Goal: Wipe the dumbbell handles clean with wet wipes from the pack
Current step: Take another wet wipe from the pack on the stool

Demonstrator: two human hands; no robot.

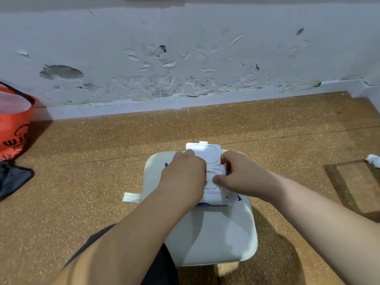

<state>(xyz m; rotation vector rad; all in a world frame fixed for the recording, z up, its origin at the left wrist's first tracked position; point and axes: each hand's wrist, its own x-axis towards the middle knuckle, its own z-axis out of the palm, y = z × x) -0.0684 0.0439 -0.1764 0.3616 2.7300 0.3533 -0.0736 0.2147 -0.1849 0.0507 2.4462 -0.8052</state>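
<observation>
**Both grips on the wipe pack**

Head view: a wet wipe pack lies on a pale square stool on a speckled brown floor. Its white flip lid is folded open toward the wall, where paint is peeling. The left grip bends knuckles-up over the pack's left side with its fingertips hidden, so whether it pinches anything cannot be told. The right grip clasps the pack's right edge, thumb pressed on the white lid frame and fingers curled round the side. A white tab pokes out at the stool's left edge. An orange bag and a dark cloth sit at far left. A crumpled white wad lies on the floor at far right.
</observation>
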